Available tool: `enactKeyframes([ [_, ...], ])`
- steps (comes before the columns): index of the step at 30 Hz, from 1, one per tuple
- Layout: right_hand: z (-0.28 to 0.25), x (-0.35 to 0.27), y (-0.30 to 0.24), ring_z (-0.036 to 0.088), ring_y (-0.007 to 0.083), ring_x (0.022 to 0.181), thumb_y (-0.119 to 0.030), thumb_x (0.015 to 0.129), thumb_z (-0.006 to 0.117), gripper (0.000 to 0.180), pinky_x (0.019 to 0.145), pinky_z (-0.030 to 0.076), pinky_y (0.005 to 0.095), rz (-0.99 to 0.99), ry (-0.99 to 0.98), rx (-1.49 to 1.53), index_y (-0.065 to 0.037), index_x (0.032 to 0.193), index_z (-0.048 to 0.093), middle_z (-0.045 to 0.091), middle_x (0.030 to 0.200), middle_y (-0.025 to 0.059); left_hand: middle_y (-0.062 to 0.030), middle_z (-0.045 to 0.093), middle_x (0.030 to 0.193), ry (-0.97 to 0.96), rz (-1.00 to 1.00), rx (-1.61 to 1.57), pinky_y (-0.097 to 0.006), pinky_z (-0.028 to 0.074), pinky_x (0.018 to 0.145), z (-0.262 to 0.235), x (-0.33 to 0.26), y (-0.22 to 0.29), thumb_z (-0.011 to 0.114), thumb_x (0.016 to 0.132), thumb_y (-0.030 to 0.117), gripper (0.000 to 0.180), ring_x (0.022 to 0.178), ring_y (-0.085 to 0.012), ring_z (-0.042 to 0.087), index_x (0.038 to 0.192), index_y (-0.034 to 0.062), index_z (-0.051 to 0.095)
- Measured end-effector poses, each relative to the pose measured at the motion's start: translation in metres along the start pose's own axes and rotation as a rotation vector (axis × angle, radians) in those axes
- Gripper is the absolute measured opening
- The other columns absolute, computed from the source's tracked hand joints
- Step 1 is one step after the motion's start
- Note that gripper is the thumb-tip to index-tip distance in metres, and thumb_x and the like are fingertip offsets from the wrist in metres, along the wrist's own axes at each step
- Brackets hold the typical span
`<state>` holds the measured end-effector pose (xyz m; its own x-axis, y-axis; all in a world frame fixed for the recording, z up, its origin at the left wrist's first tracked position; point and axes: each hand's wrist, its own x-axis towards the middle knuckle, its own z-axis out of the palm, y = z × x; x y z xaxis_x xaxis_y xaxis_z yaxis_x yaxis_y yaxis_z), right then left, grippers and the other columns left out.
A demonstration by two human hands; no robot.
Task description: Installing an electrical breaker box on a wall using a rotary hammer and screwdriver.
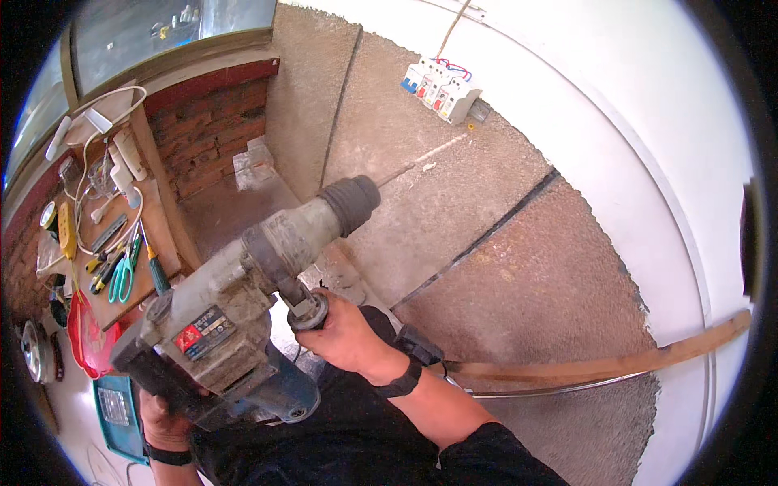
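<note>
— Rotary hammer drill (243, 300), where is it lying now?

— It sits in the middle of the frame, held by both hands. Its long axis runs from lower left to upper right, and the thin bit (421, 162) touches the rough grey wall (454, 219) just below the white breaker box (440, 87).

— How do the hands hold it?

— The right hand (344, 332) is closed around the side handle (308, 308), under the front of the body. The left hand (166, 421) is at the rear grip, low left; its fingers are mostly hidden, but they seem wrapped around it. The right hand is nearer to the wall.

— How many things do you count?

— One drill, one bit, one breaker box. At the left edge one wooden table (166, 219) carries several hand tools, among them green-handled pliers (121, 279). One wooden strip (600, 368) crosses the lower right.
</note>
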<state>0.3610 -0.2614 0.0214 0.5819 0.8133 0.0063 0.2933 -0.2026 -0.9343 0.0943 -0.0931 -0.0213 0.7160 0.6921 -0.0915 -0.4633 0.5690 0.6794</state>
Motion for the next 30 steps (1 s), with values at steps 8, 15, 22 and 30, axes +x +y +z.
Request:
enactKeyframes([
  [8, -0.005, 0.020, -0.001, 0.057, 0.0112, 0.065, -0.007, 0.076, 0.069, 0.027, 0.061, 0.047, 0.0295, -0.050, 0.010, 0.024, -0.003, 0.101, 0.060, 0.062, 0.075, 0.0028, -0.0141, 0.061, 0.119, -0.068, 0.100, 0.081, -0.044, 0.054, 0.084, 0.017, 0.001, 0.022, 0.091, 0.060, 0.027, 0.091, 0.104, -0.0321, 0.063, 0.135, -0.0001, 0.046],
  [15, -0.011, 0.030, 0.005, 0.062, 0.0199, 0.077, -0.010, 0.073, 0.070, 0.029, 0.072, 0.050, 0.0353, 0.008, 0.082, 0.133, 0.002, 0.098, 0.060, 0.065, 0.082, 0.0134, -0.0094, 0.061, 0.116, -0.073, 0.049, 0.256, -0.037, 0.053, 0.084, 0.063, 0.022, 0.029, 0.092, 0.057, 0.038, 0.101, 0.100, -0.0254, 0.062, 0.138, 0.0025, 0.044],
  [22, -0.017, 0.038, -0.001, 0.057, 0.0153, 0.077, -0.008, 0.076, 0.069, 0.025, 0.073, 0.050, 0.0337, 0.043, 0.102, 0.172, 0.001, 0.097, 0.059, 0.064, 0.082, 0.0093, -0.0076, 0.061, 0.116, 0.002, 0.050, 0.310, -0.034, 0.053, 0.080, 0.045, 0.029, 0.038, 0.094, 0.056, 0.034, 0.103, 0.097, -0.0231, 0.062, 0.140, 0.0036, 0.043],
  [30, -0.025, 0.043, 0.001, 0.059, 0.0166, 0.079, -0.007, 0.076, 0.069, 0.027, 0.075, 0.050, 0.0333, 0.001, 0.142, 0.163, 0.000, 0.100, 0.059, 0.064, 0.084, 0.0090, -0.0042, 0.060, 0.112, -0.018, 0.064, 0.325, -0.031, 0.052, 0.070, 0.077, 0.044, 0.036, 0.096, 0.054, 0.033, 0.106, 0.091, -0.0190, 0.061, 0.140, 0.0041, 0.042],
])
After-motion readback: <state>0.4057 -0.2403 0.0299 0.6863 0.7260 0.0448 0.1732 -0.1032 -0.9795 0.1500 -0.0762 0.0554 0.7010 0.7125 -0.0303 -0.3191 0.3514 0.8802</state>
